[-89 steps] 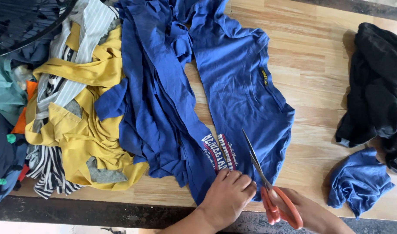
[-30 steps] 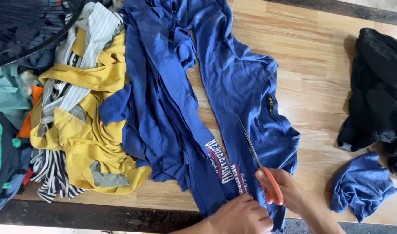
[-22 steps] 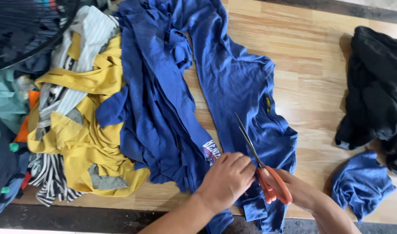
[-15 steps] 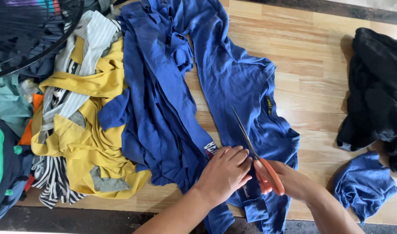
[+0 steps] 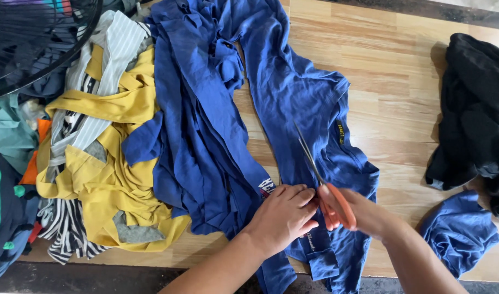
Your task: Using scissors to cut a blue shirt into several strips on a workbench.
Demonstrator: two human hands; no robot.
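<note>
Two hands work near the wooden table's (image 5: 413,109) front edge: the right hand (image 5: 369,215) is closed through orange-handled scissors (image 5: 321,177), blades pointing away along the blue T-shirt's (image 5: 309,109) length, while the left hand (image 5: 285,218) presses the fabric flat, fingers curled, just left of the blades.

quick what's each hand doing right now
Left hand: open, pressing flat on the blue shirt.
Right hand: closed on the orange scissors.
</note>
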